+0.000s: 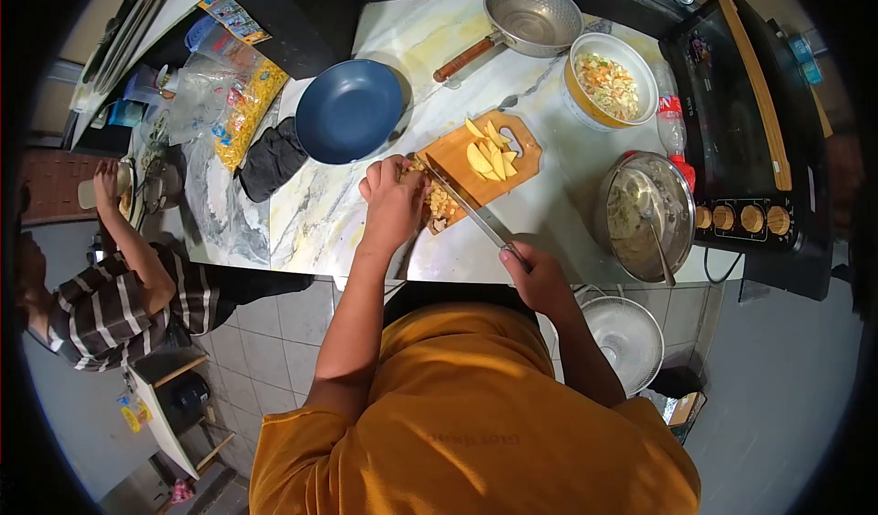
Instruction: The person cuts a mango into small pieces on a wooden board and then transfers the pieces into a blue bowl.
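My right hand [535, 275] is closed round the handle of a knife [476, 215], whose blade slants up and left over the wooden cutting board [521, 178]. My left hand [395, 202] is at the board's left edge by the blade tip, fingers bent over small chopped yellow pieces [442, 206]; whether it grips any of them is hidden. Larger yellow wedges [491, 155] lie on the upper part of the board, right of the blade.
A blue pan [348, 112] sits behind my left hand. Further back are a metal pan [533, 16] and a bowl of chopped vegetables [608, 85]. At right are a metal bowl [646, 218] and an oven [745, 131]. Another person [119, 305] is at far left.
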`<state>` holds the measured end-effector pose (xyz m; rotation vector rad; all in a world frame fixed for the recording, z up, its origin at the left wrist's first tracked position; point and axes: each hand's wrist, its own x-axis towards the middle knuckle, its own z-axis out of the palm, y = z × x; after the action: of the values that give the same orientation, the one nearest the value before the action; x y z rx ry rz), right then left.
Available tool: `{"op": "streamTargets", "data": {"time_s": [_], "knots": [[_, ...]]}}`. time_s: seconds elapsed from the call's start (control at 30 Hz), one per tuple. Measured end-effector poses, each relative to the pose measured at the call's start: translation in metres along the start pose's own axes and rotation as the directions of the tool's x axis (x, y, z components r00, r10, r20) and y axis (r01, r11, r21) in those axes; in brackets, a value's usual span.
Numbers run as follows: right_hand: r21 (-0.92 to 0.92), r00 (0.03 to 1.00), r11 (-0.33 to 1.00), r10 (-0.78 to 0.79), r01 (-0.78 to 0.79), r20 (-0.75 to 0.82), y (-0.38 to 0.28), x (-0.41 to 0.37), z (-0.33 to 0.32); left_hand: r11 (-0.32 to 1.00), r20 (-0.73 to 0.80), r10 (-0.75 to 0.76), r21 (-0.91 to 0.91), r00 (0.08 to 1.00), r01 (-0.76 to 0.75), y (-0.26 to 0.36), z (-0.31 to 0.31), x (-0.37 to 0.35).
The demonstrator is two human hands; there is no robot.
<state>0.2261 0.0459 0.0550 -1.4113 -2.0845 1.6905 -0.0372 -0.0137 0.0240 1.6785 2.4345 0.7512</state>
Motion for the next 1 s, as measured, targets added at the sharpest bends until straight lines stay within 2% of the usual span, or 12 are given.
{"op": "streamTargets", "data": {"time_s": [0.3, 0.37, 0.53, 0.7, 0.8, 0.9, 1.0], "knots": [[-0.051, 0.999, 0.998, 0.026, -0.024, 0.038, 0.008, 0.003, -0.005, 0.993, -0.028, 0.117, -0.030, 0.993, -0.118, -0.006, -0.011, 0.003], [-0.044, 1.000, 0.999, 0.000, -0.001, -0.023, 0.006, 0.002, -0.007, 0.991, -0.034, 0.129, -0.020, 0.991, -0.130, -0.007, -0.011, 0.004], [0.021, 0.995, 1.000, 0.017, -0.015, -0.095, 0.008, 0.002, -0.010, 0.996, -0.126, -0.007, -0.089, 0.992, -0.004, -0.003, -0.001, 0.005], [0.026, 0.989, 0.999, 0.029, -0.025, -0.144, 0.012, -0.001, -0.008, 0.989, -0.101, 0.002, -0.148, 0.995, -0.017, 0.022, 0.018, 0.007], [0.103, 0.982, 0.995, 0.025, -0.005, -0.188, 0.014, -0.006, -0.006, 0.989, -0.087, -0.024, -0.147, 0.996, 0.011, 0.030, 0.029, 0.006], [0.038, 0.982, 0.999, 0.028, -0.022, -0.185, 0.015, -0.008, -0.008, 0.994, -0.047, -0.011, -0.112, 0.999, 0.006, 0.034, 0.032, 0.005], [0.016, 0.980, 0.999, 0.053, -0.050, -0.191, 0.014, -0.011, -0.007, 0.986, -0.033, -0.058, -0.157, 0.998, 0.052, 0.038, 0.031, 0.004]]}}
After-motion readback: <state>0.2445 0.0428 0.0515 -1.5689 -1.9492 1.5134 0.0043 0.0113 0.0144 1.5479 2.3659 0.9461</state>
